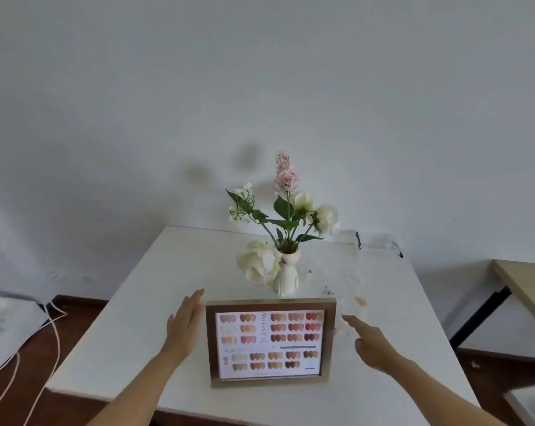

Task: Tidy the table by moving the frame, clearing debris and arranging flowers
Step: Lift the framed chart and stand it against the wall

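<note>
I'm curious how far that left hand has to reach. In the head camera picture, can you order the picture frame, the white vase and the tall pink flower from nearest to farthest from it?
From the left hand:
1. Picture frame, right beside the hand, just to its right.
2. White vase, behind the frame, mid-table.
3. Tall pink flower, topping the bouquet, farthest back and highest.

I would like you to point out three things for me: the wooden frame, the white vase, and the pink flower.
wooden frame (209,342), head view, on its left wooden border.
white vase (286,279), head view, on the middle of its body.
pink flower (285,173), head view, on the middle of the tall pink spike.
</note>
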